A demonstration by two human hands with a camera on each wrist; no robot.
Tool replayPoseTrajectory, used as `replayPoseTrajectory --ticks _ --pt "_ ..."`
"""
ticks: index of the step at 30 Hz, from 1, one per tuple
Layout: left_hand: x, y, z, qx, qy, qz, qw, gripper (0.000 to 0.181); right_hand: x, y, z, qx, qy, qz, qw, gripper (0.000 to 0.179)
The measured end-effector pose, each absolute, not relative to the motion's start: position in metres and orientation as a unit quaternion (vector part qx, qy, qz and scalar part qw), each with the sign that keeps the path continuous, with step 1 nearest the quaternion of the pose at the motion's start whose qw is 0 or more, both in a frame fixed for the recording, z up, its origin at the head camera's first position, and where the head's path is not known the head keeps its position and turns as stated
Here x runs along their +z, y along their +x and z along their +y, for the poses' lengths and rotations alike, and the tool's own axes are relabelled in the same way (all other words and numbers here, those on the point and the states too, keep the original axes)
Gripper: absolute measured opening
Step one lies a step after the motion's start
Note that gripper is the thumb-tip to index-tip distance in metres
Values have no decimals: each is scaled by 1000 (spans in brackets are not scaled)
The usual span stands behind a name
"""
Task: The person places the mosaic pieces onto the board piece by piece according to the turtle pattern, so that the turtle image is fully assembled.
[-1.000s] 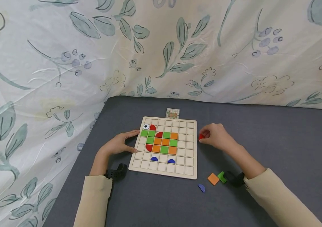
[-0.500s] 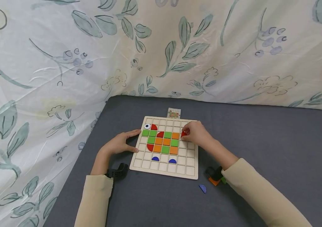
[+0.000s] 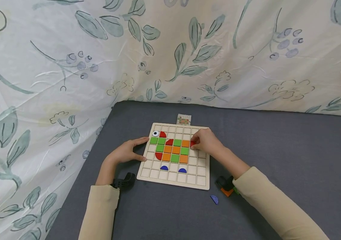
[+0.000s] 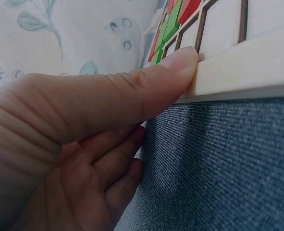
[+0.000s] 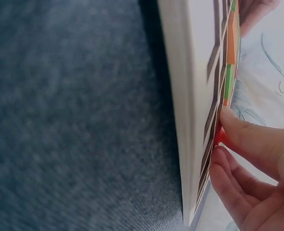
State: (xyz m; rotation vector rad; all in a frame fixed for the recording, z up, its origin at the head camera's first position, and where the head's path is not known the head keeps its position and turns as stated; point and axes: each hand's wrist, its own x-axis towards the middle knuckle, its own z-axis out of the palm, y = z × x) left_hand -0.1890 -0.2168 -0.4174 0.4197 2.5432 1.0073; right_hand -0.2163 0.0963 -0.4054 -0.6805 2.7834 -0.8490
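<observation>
A pale wooden grid board (image 3: 193, 170) lies on the dark cloth. Green squares (image 3: 161, 140), orange squares (image 3: 176, 149), red quarter-circles (image 3: 158, 156), two blue half-circles (image 3: 164, 168) and a white eye disc (image 3: 155, 133) sit in its cells. My right hand (image 3: 209, 141) pinches a red piece (image 3: 192, 144) between thumb and fingers, right at a cell beside the top orange square; the fingers hide much of its outline. My left hand (image 3: 123, 151) touches the board's left edge with thumb and index finger spread apart, the thumb (image 4: 146, 89) against the rim.
A small printed card (image 3: 184, 119) lies against the board's far edge. Near the right front corner are a loose blue half-circle (image 3: 215, 199), an orange square (image 3: 227, 192) and a green piece (image 3: 236, 190), partly covered by the right wrist camera. Floral fabric (image 3: 200, 66) hangs behind.
My right hand has carried the red piece leftward from beside the board onto it, then slightly further left to the orange square. The left hand holds its place at the edge.
</observation>
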Motion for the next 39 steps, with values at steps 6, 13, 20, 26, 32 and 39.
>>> replayPoseTrajectory --ticks 6,13,20,26,32,39 --pt "-417 -189 -216 360 151 902 187 85 -403 -216 98 -285 -229 925 101 34" --pt "-418 -189 -216 355 149 904 187 85 -396 -209 111 -287 -257 918 94 40" --pt "-419 -190 -216 351 147 906 188 85 -387 -202 131 -271 -283 909 142 29" --pt "-417 -189 -215 352 144 906 186 85 -382 -190 149 -266 -296 904 156 26" --pt "-417 -189 -214 348 142 908 185 84 -380 -172 168 -272 -320 893 161 32" --pt "-418 -189 -214 347 138 909 185 85 -379 -150 186 -278 -329 888 160 35"
